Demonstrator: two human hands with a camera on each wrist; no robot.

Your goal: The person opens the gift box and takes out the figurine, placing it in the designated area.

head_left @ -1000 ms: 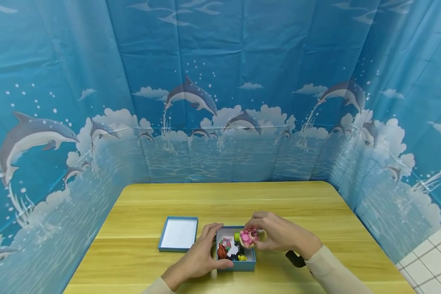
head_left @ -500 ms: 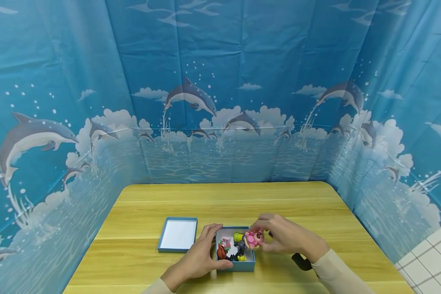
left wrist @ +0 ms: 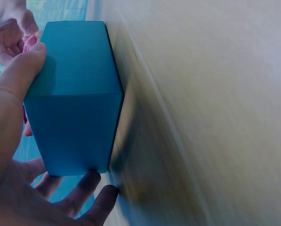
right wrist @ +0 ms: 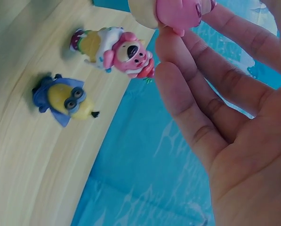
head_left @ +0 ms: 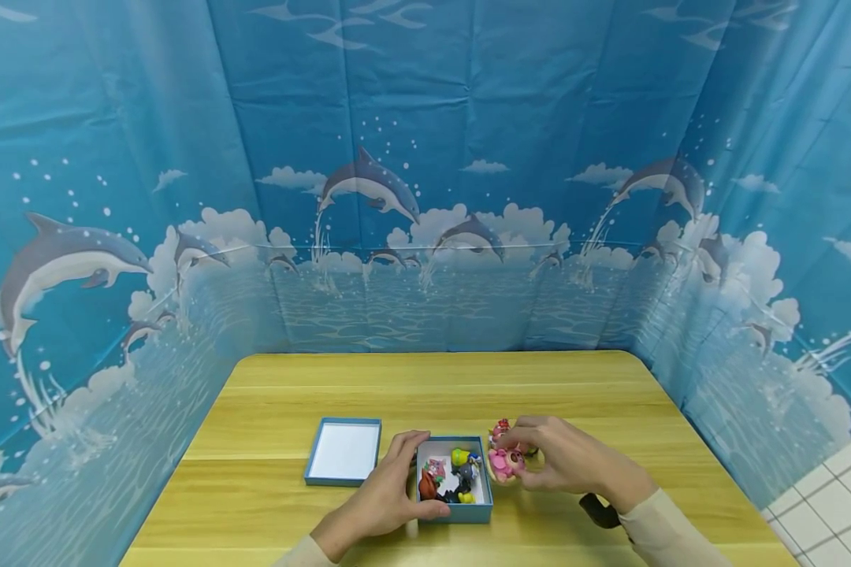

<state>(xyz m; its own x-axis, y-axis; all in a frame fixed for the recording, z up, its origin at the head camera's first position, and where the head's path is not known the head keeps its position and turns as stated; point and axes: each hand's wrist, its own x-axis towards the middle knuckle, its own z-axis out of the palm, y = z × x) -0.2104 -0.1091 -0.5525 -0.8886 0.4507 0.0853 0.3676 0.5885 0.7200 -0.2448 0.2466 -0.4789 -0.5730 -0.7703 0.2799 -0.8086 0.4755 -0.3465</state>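
An open blue box (head_left: 455,515) with several small toy figures (head_left: 448,477) inside sits near the table's front edge. My left hand (head_left: 413,477) grips its left side, thumb on the front wall and fingers along the far corner; the left wrist view shows the box's wall (left wrist: 74,94) held by that hand (left wrist: 32,141). My right hand (head_left: 519,458) pinches a pink figure (head_left: 505,463) just right of the box, low over the table. In the right wrist view the pink figure (right wrist: 178,10) sits at my fingertips (right wrist: 171,44).
The box's lid (head_left: 345,450) lies upside down to the left. A pink bear figure (right wrist: 126,52) and a yellow, blue-clad figure (right wrist: 65,99) stand on the wooden table (head_left: 440,386) beside my right hand. Blue dolphin-print sheets wall in three sides.
My right hand has carried the pink figure from above the box's right part out to the right and down toward the table. The left hand and box have stayed put.
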